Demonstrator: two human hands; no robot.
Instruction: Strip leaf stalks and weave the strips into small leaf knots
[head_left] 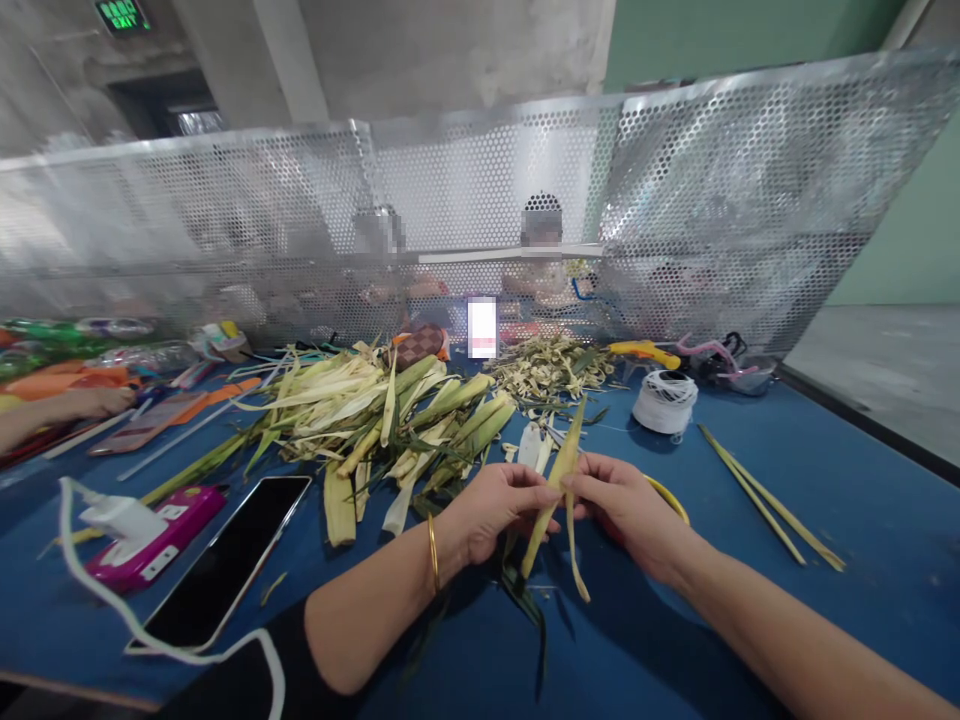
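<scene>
In the middle of the blue table, my left hand (517, 505) pinches a pale yellow-green corn husk (568, 447) between thumb and fingers. My right hand (619, 500) grips the same husk close beside it, where a narrow strip (574, 550) hangs down toward the table. Behind and to the left lies a big heap of corn husks (330, 400). Beyond my hands is a pile of small husk scraps (551, 370). A white piece (531, 445) lies just past the held husk. Part of a yellow ring (670, 498) shows behind my right hand.
A white twine spool (665, 405) and two thin husk strips (769, 495) lie right. At left are a phone (225, 560), a purple power strip (157, 540) and a white cable (97, 590). Another person's hand (94, 403) rests far left. A perforated metal screen (465, 190) stands behind.
</scene>
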